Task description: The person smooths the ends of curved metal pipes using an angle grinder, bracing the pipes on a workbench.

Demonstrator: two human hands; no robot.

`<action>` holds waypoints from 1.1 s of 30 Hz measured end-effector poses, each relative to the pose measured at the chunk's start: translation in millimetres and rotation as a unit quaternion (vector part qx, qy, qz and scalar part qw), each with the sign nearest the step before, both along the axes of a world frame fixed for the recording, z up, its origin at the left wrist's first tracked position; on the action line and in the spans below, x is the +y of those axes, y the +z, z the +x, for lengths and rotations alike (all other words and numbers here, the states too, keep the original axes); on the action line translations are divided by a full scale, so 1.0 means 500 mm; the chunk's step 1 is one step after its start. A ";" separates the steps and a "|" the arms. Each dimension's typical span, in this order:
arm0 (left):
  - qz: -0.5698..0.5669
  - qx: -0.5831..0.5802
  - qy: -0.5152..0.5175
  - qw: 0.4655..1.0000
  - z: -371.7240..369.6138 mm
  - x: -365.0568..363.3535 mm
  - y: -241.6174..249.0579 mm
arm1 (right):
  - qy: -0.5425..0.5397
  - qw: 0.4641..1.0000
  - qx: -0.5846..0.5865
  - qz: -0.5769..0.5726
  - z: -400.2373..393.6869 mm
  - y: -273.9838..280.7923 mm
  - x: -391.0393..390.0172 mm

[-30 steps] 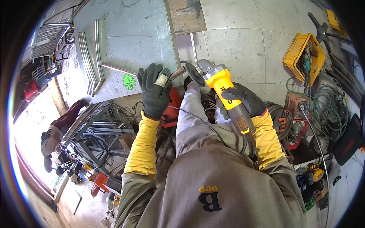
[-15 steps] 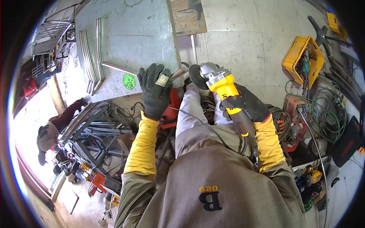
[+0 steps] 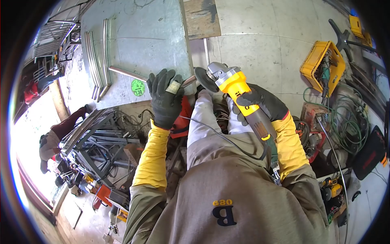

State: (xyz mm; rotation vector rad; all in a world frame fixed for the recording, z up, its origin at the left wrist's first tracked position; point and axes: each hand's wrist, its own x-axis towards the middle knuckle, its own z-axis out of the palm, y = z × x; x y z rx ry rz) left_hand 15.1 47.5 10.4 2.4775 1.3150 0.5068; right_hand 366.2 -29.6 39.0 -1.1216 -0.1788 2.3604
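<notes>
My left hand [image 3: 165, 97], in a dark glove with a worn patch on one finger, presses a bent metal tube [image 3: 129, 73] down on the grey-green table [image 3: 138, 36]. The tube's short end pokes out past my fingers at the table's right edge. A yellow and grey angle grinder [image 3: 237, 87] is in my right hand [image 3: 262, 103], whose gloved fingers wrap round its body. The grinder's dark disc is at the tube's end; whether they touch is hard to tell. A round green sticker [image 3: 137, 87] is beside my left hand.
More bent tubes [image 3: 94, 65] lie at the table's left. Frames and cables crowd the floor at the left, where another person [image 3: 55, 138] bends over. A yellow crate [image 3: 317, 67] and a green hose [image 3: 345, 118] are at the right. The grinder's cord crosses my lap.
The grinder in my right hand has shifted left, bringing its disc closer to the tube's end, and its rear has swung right. My left hand has hardly moved.
</notes>
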 end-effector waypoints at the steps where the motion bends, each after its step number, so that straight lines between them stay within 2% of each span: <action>1: 0.001 0.000 0.001 1.000 -0.001 0.000 0.000 | -0.009 0.999 0.023 -0.033 0.001 0.001 0.004; 3: 0.002 -0.002 -0.001 1.000 -0.003 0.000 -0.001 | -0.007 0.998 0.019 -0.053 0.000 -0.004 0.002; 5: 0.003 -0.003 -0.004 1.000 -0.004 0.000 -0.001 | -0.042 0.991 0.072 -0.106 0.002 -0.013 -0.010; 9: 0.004 0.003 0.002 1.000 -0.005 0.005 -0.002 | -0.040 0.985 0.110 -0.125 -0.009 -0.025 -0.029; 15: 0.000 0.005 0.001 1.000 -0.007 0.007 -0.005 | -0.053 0.986 0.105 -0.115 -0.015 0.012 -0.060; 17: 0.005 0.004 -0.001 1.000 -0.004 0.004 -0.005 | -0.037 0.991 0.096 -0.081 -0.014 -0.004 -0.077; 19: 0.017 0.008 -0.001 1.000 -0.004 0.004 -0.007 | -0.011 0.999 0.038 0.001 -0.020 -0.027 -0.093; 23: 0.006 -0.017 0.000 1.000 -0.006 0.005 -0.003 | -0.046 0.996 0.035 -0.070 -0.009 -0.021 -0.075; 28: 0.014 0.010 0.000 1.000 -0.002 0.005 0.001 | -0.075 0.992 0.017 -0.103 0.001 0.001 -0.037; 33: 0.022 0.001 0.016 1.000 -0.001 0.004 -0.008 | -0.039 0.997 0.001 -0.063 0.016 0.016 0.013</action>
